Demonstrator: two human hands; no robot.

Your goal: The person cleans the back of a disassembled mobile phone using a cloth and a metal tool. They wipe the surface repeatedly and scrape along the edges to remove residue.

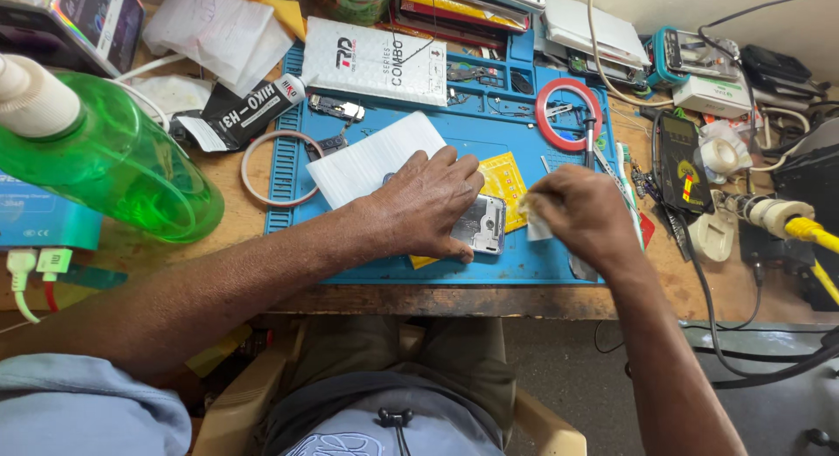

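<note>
Both hands worked over the blue repair mat (524,264): my left hand (428,207) lay flat with fingers spread, pressing a silver phone body (481,224) down near the mat's front edge, apparently to keep it from sliding. My right hand (581,213), just right of the phone, had its fingers pinched shut on a small pale wipe or scrap (535,224) touching the phone's edge, seemingly for cleaning. Behind the phone on the mat lay a yellow sheet (505,181) and a white ribbed pad (371,159), with a red tape ring (568,115) at the mat's far right and a green spray bottle (105,159) off its left side.
</note>
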